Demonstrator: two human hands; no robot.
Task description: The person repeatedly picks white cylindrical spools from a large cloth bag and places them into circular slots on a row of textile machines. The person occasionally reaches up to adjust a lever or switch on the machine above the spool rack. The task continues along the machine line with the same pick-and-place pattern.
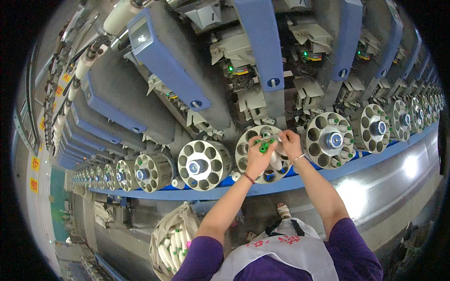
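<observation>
My left hand (258, 158) is closed around several yarn bobbins (275, 162). Their green tube ends stick up between the fingers, and white yarn shows below. Close beside it, my right hand (291, 145) has its fingers pinched together at the top of the bunch. Too little shows there to tell what, if anything, is in that pinch. Both hands are over a round bobbin magazine (241, 161) with a ring of pockets, and they hide part of it.
Similar magazines, one at the left (203, 164) and one with green-tipped bobbins at the right (328, 140), line a blue rail (370, 157). Blue machine housings (262, 42) rise behind. A cloth sack (159, 234) of bobbins stands at lower left.
</observation>
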